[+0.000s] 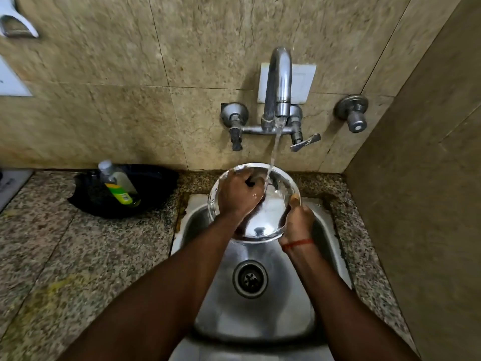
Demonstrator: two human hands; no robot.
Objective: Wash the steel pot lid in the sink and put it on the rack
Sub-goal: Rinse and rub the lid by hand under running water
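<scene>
Lid: a steel pot lid (263, 222) was held tilted over the sink (260, 316), under water run from the tap (279, 82).
Left hand: the left hand (240, 195) was pressed on the lid's inner face.
Right hand: the right hand (298, 221) was closed on the lid's right rim.
Counter: a soap bottle (117, 182) was laid against a dark pan (153, 188) left of the sink.

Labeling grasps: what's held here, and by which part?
The lid, under running water. Right hand grips its right rim, thumb on the edge. Left hand lies on its upper left face.
</scene>
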